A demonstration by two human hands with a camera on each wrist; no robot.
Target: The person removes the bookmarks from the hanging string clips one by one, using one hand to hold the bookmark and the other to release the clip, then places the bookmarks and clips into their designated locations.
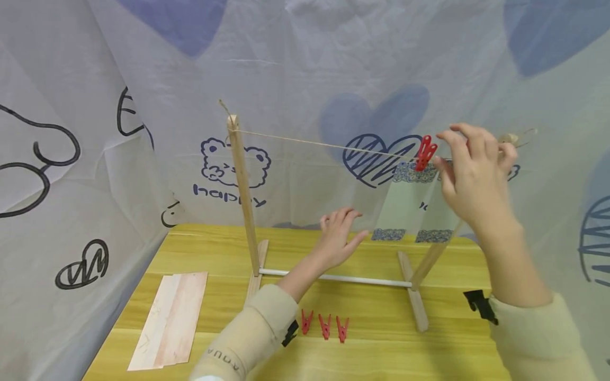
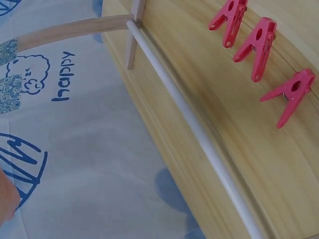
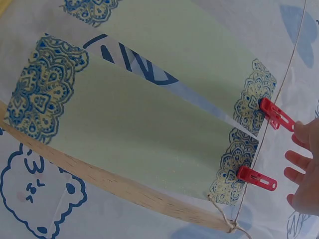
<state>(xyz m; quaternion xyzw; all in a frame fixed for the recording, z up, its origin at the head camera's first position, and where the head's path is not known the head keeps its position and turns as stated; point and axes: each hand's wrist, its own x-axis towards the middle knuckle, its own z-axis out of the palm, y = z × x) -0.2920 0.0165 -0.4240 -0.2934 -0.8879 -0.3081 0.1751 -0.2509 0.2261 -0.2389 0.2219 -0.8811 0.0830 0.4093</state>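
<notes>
Two pale green cards with blue lace-patterned ends, one [image 3: 139, 124] beside the other [image 3: 209, 55], hang from a thin twine line [image 1: 305, 141]. A red clothespin [image 3: 256, 178] clips one card, and a second red clothespin [image 3: 276, 113] clips the other. My right hand [image 1: 478, 174] is beside the clothespins with fingers spread and bent; in the right wrist view a fingertip is right at the second clothespin's handle end. My left hand [image 1: 339, 238] hovers in front of the frame, fingers loose, holding nothing. Only a bit of it shows in the left wrist view.
The twine runs between wooden posts [image 1: 244, 196] joined low by a white rod [image 1: 362, 279]. Three red clothespins [image 1: 325, 326] lie on the wood-grain table [image 1: 391, 354]. Pinkish paper strips [image 1: 169, 320] lie at the left. A printed cloth [image 1: 295, 63] hangs behind.
</notes>
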